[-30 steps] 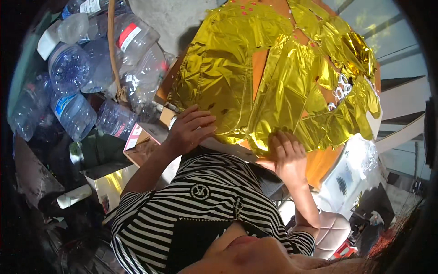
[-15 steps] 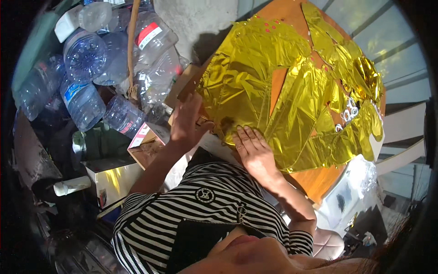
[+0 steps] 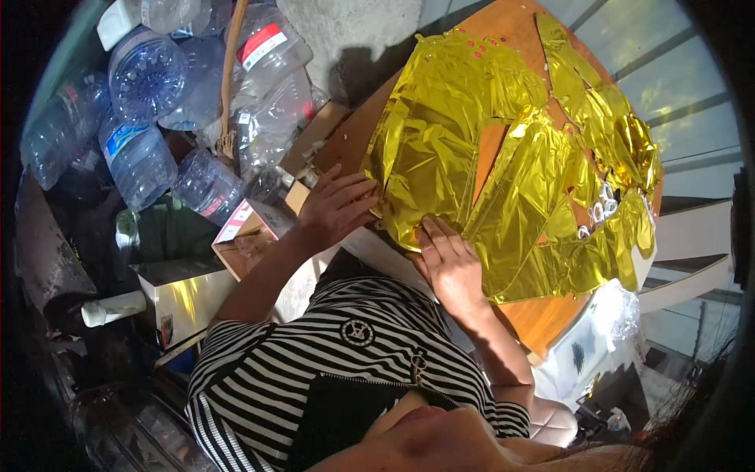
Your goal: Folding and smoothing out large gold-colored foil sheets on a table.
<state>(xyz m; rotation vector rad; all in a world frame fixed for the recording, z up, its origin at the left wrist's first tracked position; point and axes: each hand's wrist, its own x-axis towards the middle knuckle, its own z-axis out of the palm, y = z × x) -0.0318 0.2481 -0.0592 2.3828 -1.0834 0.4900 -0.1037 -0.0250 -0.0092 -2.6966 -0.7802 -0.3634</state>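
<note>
Shiny gold foil sheets [image 3: 429, 149] with creases and a few cut-out gaps lie spread over a round orange-brown wooden table [image 3: 543, 318]. My left hand [image 3: 336, 206] is at the foil's left edge, fingers stretched out, their tips at or just beside the foil. At the foil's near edge my right hand [image 3: 450, 263] has its fingers bent and closed on the border of the sheet; the thumb lies low beside them, and what is under the fingertips is hidden. Small red dots mark the far part of the foil. White string loops [image 3: 604, 203] lie among the foil at the right.
Clear plastic bottles [image 3: 147, 79] are heaped at the upper left, with a wooden stick [image 3: 230, 75] across them. An open carton [image 3: 245, 244] and a silvery box [image 3: 187, 303] stand left of my arm. Clear plastic wrapping [image 3: 609, 311] lies past the table's near right edge.
My left hand has turned inward toward the foil's left edge. My right hand's fingers, flat before, are now bent at the near edge. The whole view has shifted slightly.
</note>
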